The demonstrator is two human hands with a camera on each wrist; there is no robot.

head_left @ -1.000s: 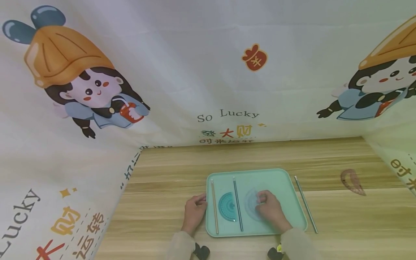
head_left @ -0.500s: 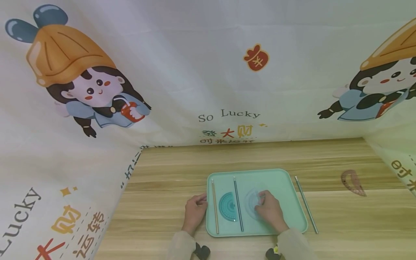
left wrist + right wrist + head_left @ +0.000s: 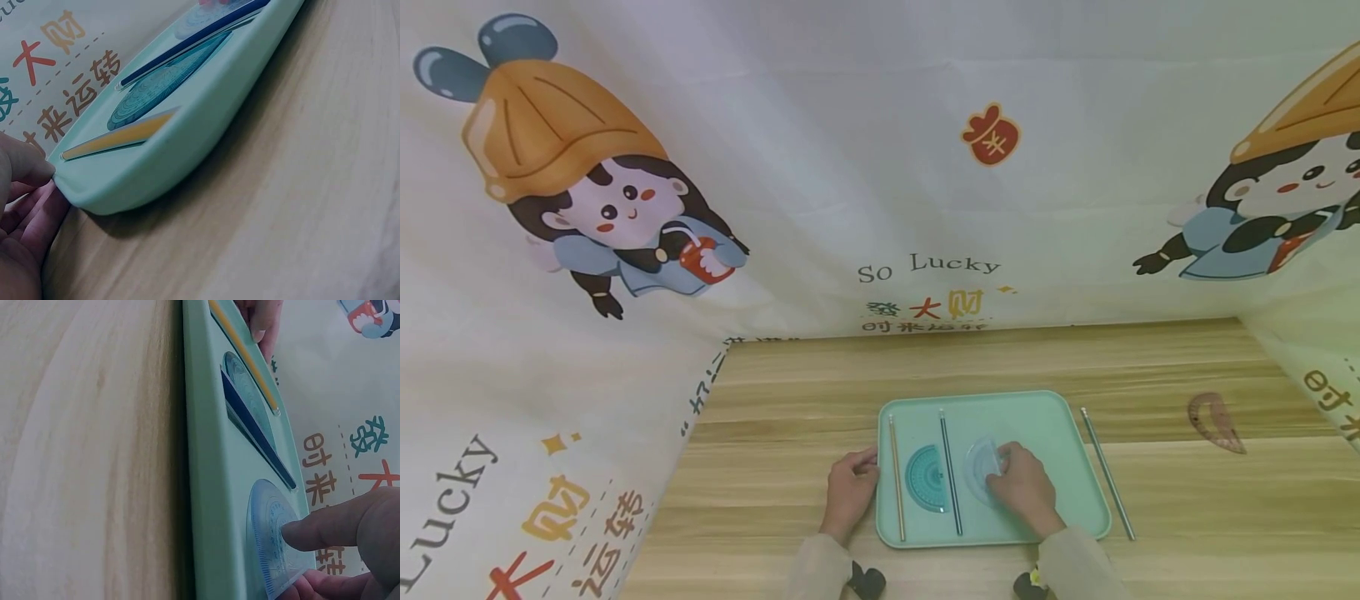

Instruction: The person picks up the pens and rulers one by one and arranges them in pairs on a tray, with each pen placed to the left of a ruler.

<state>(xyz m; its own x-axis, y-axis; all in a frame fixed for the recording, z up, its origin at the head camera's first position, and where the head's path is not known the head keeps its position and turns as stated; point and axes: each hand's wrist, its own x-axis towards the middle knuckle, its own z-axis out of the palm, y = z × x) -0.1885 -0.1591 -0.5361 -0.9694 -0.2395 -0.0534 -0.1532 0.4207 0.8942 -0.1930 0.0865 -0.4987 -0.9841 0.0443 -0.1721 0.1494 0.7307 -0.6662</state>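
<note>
My left hand (image 3: 850,492) holds the left edge of a mint-green tray (image 3: 1045,408), its thumb at the rim in the left wrist view. Over the tray's middle, my right hand (image 3: 1026,490) pinches a clear bluish protractor (image 3: 272,531) by its straight side. The right wrist view has the thumb on its upper face and other fingers beyond its lower end. To the left, a dark blue pencil (image 3: 951,479), a teal protractor (image 3: 927,479) and a yellow pencil (image 3: 897,483) lie side by side on the tray.
On the wooden table (image 3: 805,392), a greyish-green pencil (image 3: 1108,475) lies just right of the tray. Farther right is a reddish, see-through protractor (image 3: 1215,423). A white printed cloth (image 3: 820,167) encloses the back and sides.
My right hand has shifted slightly left, still holding the clear protractor, whose outline shows more sharply now. The left hand stays at the tray's edge.
</note>
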